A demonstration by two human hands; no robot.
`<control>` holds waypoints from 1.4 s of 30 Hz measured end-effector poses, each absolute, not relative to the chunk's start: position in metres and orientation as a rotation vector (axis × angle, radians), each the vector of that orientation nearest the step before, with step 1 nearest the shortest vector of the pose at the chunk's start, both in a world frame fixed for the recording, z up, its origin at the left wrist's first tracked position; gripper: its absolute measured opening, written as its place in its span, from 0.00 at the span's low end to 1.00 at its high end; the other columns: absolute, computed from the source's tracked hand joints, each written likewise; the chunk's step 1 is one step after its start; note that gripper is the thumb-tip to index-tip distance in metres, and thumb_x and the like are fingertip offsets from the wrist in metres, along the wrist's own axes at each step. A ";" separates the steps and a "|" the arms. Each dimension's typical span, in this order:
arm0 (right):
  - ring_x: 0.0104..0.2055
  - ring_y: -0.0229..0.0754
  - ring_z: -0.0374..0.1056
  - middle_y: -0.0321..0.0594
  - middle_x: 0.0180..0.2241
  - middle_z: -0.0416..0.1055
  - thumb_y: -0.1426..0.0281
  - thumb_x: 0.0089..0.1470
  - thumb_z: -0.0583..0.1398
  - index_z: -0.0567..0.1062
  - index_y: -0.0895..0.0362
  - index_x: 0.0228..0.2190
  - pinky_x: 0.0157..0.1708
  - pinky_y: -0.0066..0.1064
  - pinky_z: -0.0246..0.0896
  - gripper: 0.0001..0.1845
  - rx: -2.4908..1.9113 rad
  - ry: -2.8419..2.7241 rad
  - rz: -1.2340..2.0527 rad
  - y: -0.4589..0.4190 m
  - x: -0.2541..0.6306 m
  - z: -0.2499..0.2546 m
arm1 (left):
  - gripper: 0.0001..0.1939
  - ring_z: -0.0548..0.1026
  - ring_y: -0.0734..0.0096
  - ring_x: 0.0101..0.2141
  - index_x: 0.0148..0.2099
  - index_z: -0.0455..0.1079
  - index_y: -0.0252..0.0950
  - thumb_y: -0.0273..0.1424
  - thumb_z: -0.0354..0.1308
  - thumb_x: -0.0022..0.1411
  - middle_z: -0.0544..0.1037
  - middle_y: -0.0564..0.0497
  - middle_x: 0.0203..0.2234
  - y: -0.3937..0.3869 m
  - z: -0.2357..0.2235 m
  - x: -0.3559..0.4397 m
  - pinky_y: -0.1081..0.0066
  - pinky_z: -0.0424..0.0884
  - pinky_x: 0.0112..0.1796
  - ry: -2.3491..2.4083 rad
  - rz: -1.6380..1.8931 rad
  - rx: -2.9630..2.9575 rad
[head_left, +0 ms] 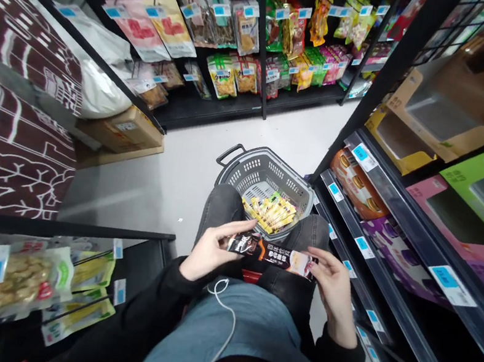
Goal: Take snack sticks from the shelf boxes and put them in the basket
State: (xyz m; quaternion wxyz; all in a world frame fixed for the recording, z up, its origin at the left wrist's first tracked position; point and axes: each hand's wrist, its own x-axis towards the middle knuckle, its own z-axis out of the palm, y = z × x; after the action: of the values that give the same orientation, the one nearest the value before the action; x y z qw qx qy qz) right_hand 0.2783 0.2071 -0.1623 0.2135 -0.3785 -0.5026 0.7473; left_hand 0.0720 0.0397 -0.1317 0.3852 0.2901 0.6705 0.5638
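A long, narrow dark sachet [273, 254] with orange and white print stretches across my lap between both hands. Its left end is pinched in my left hand [213, 250], thumb below and fingers above. The other end is gripped by my right hand [336, 285] between thumb and fingertips. Just beyond my knees a grey shopping basket [249, 166] stands on the floor, its handle at the far left side. Several yellow sachets [270, 212] lie in a loose pile inside it.
Shelving with price tags [361, 246] and packaged goods runs close along my right. Ahead, a black rack [217, 108] holds hanging snack bags. Left of me are a cardboard box [127, 129], a brown patterned panel [16, 104] and a rack of snack bags [12, 284].
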 end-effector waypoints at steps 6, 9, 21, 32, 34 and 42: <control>0.39 0.47 0.74 0.44 0.35 0.78 0.69 0.39 0.68 0.76 0.55 0.39 0.39 0.39 0.71 0.20 -0.988 -1.494 1.912 0.223 0.259 -0.148 | 0.32 0.76 0.55 0.44 0.55 0.66 0.33 0.30 0.67 0.46 0.77 0.41 0.45 0.049 -0.138 0.067 0.58 0.76 0.41 1.340 1.522 0.208; 0.36 0.44 0.74 0.43 0.34 0.77 0.69 0.40 0.68 0.76 0.55 0.40 0.37 0.36 0.70 0.21 -0.984 -1.442 1.949 0.228 0.247 -0.150 | 0.19 0.77 0.57 0.40 0.41 0.72 0.28 0.33 0.67 0.47 0.80 0.43 0.36 0.051 -0.145 0.065 0.61 0.77 0.38 1.409 1.574 0.112; 0.20 0.33 0.62 0.33 0.18 0.70 0.65 0.39 0.66 0.79 0.59 0.28 0.23 0.26 0.61 0.12 -1.113 -1.477 1.695 0.244 0.195 -0.207 | 0.20 0.78 0.62 0.32 0.32 0.76 0.28 0.36 0.71 0.37 0.81 0.47 0.28 0.068 -0.198 0.064 0.60 0.77 0.40 1.548 1.840 -0.079; 0.28 0.39 0.68 0.38 0.27 0.75 0.65 0.45 0.62 0.79 0.58 0.30 0.31 0.31 0.63 0.10 -0.979 -1.876 1.384 0.292 0.176 -0.195 | 0.34 0.77 0.58 0.41 0.50 0.70 0.28 0.38 0.69 0.41 0.79 0.39 0.41 0.056 -0.195 0.012 0.57 0.72 0.46 1.645 1.590 0.254; 0.31 0.41 0.70 0.40 0.29 0.76 0.67 0.48 0.60 0.78 0.59 0.31 0.35 0.32 0.64 0.10 -1.020 -2.065 1.364 0.299 0.161 -0.213 | 0.35 0.77 0.56 0.43 0.51 0.69 0.28 0.41 0.68 0.42 0.78 0.36 0.43 0.049 -0.198 0.009 0.57 0.72 0.46 1.734 1.514 0.278; 0.39 0.44 0.71 0.44 0.34 0.77 0.77 0.45 0.62 0.78 0.60 0.32 0.43 0.33 0.61 0.09 -1.244 -2.350 1.173 0.309 0.130 -0.232 | 0.36 0.76 0.54 0.44 0.49 0.71 0.33 0.54 0.61 0.44 0.78 0.40 0.44 0.044 -0.209 0.026 0.60 0.74 0.45 1.759 1.169 0.405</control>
State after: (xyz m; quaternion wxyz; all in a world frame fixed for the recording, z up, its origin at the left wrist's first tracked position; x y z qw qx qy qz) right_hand 0.1297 0.3088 -0.2317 0.1175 -0.4252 -0.8030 0.4008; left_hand 0.0259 0.0441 -0.2086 0.4757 0.1658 0.7194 0.4782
